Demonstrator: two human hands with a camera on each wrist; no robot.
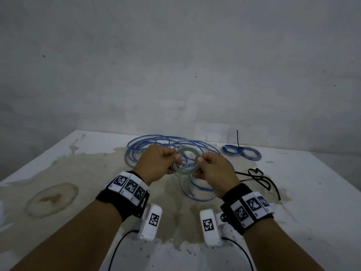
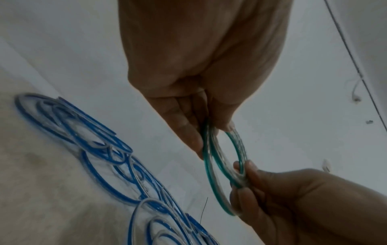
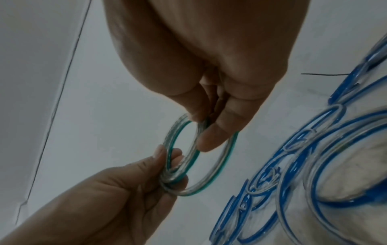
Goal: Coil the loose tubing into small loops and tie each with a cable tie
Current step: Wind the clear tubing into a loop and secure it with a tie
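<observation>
I hold a small coil of clear tubing with a green stripe (image 1: 186,150) above the table, one hand on each side. My left hand (image 1: 175,159) pinches the coil's left side between thumb and fingers. My right hand (image 1: 199,163) pinches its right side. The left wrist view shows the green coil (image 2: 210,174) on edge, my left hand (image 2: 206,132) gripping its top and my right hand (image 2: 240,182) its lower part. In the right wrist view my right hand (image 3: 206,129) pinches the coil (image 3: 220,167) and my left hand (image 3: 171,169) holds its lower left.
Loose blue-striped tubing (image 1: 148,140) sprawls on the stained white table (image 1: 78,153) beyond and below my hands. Two small blue coils (image 1: 231,149) lie at the back right, a black cable tie (image 1: 238,139) sticking up from them. Loose black cable ties (image 1: 257,175) lie to the right.
</observation>
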